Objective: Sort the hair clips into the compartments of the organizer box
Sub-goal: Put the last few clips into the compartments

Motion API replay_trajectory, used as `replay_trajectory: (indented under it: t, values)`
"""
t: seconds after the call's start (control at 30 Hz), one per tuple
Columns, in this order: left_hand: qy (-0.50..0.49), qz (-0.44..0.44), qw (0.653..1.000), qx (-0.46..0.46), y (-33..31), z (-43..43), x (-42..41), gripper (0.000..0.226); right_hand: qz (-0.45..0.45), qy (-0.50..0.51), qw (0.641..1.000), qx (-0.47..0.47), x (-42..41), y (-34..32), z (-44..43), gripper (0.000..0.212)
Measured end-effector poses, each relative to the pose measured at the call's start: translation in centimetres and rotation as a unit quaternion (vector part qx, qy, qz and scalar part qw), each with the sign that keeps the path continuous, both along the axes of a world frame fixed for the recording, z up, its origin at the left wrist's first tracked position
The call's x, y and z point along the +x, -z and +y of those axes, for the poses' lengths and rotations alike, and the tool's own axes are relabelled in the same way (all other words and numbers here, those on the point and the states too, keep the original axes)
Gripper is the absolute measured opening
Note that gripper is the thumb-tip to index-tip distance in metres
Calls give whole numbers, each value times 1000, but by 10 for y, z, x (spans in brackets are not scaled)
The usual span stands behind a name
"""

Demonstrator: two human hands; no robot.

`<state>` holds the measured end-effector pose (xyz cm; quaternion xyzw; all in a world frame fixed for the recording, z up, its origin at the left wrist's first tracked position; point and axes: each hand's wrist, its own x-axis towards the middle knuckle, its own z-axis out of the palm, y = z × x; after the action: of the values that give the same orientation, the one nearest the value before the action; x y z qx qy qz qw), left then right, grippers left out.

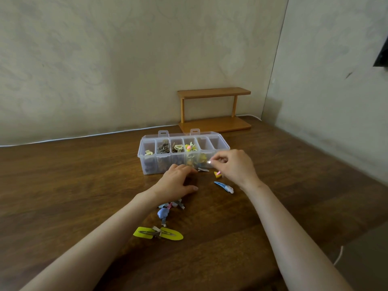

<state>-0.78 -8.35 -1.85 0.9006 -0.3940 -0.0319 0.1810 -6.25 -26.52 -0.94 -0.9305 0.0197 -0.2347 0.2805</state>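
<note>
Nearest the lens, two bare forearms, reaching in from the bottom edge over a dark wooden table (63, 185). Just beyond, beside the left forearm: a pair of yellow snap clips (171, 235) lying flat, with a small silver clip (156, 230) across the meeting point. Further up, a blue clip with a rounded top (163, 214), then a little heap of pale blue, pink and grey clips (173, 204), partly tucked under the left wrist.

Left hand (176, 181): palm down, fingers arched, tips on the wood close to the box's front wall, thumb out to the side. Forefinger right at a grey clip (203, 169); touching or pinching, cannot tell (fingertip too small to read).

Behind the hands, a clear plastic organizer box (147, 164), lid thrown back, a row of compartments seen from above. From the left: a cream clip, then brown ones, then brown with cream, then a bright mix of yellow, green and pink. More colours showing dimly through the front wall.

Further right, a yellow-and-pink clip (217, 174) on the table below the right hand. Nearer, just beside the right wrist, a blue snap clip with a white ornament (223, 186). Right hand (233, 164) raised off the table before the box's right half, thumb and forefinger pinching a small pale clip (210, 162) (shiny, shape unclear), remaining fingers curled.

Farther back, right of centre, a two-tier wooden shelf (214, 108) against the wall; a white cable (84, 136) along the wall's foot.
</note>
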Motion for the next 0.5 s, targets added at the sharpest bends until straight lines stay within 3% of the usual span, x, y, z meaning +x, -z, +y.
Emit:
replay_trajectory:
  t: [0.2,0.5]
  values:
    - [-1,8,1000,3,0,0,1,54,112,10,978,-173,5,5,14,33]
    - [10,21,999,-23,-8,5,7,40,111,-7,985,-130,5,4,15,16]
